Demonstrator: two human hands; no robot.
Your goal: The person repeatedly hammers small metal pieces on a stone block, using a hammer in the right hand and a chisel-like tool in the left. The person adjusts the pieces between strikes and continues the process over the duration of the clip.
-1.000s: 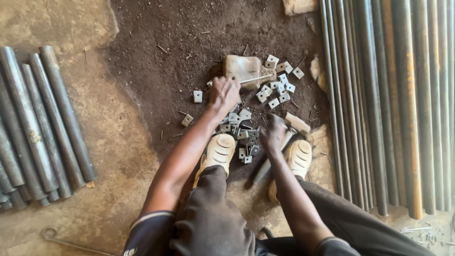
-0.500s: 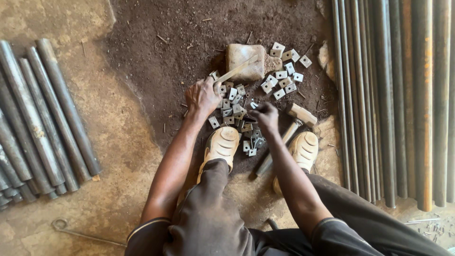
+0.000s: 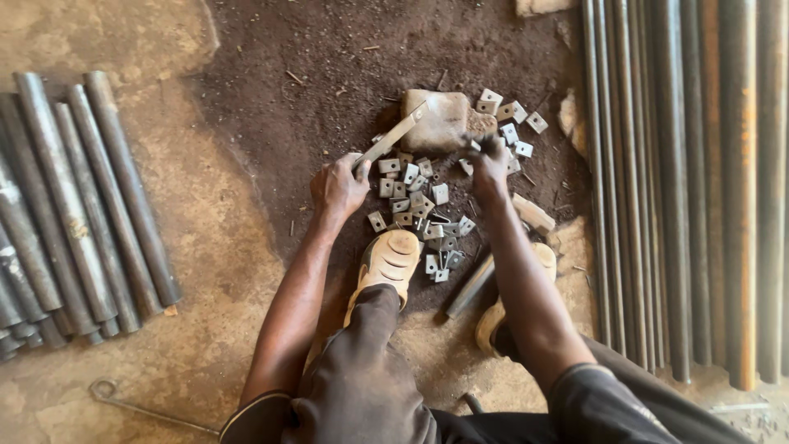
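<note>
My left hand (image 3: 339, 187) grips one end of a flat metal strip (image 3: 393, 136); its far end rests on a tan block (image 3: 440, 120) on the dirt. My right hand (image 3: 491, 164) is closed near the block's right corner, apparently around a dark tool that is mostly hidden. Several small square metal plates with holes (image 3: 415, 193) lie scattered between my hands and around the block. My left shoe (image 3: 388, 261) sits just below the plates.
Short steel pipes (image 3: 70, 205) lie stacked at the left. Long steel pipes (image 3: 682, 181) run along the right side. A hammer with a wooden handle (image 3: 493, 261) lies by my right shoe (image 3: 501, 312). A bent wire hook (image 3: 123, 403) lies at the lower left.
My left hand has picked up the metal strip and set its end on the block. My right hand has moved up from the pile of plates to the block's right side.
</note>
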